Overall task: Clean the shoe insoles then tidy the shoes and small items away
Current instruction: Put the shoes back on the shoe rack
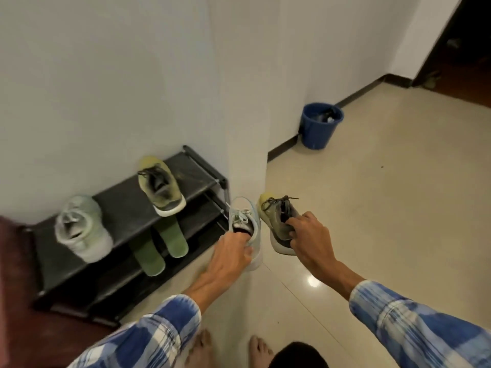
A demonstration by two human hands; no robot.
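left hand [231,251] has its fingers curled into the opening of a pale grey sneaker [245,221]; right hand [309,235] grips the collar of an olive sneaker [279,224] the same way. both shoes hang in the air just beside the wall corner, near the black shoe rack [127,205], where a pale mate [82,229] and an olive mate [159,187] sit on top, with two green insoles [172,237] on a lower shelf. we judge these shoes light and soft, so the firmer heel rim is the sound hold; loose laces may snag.
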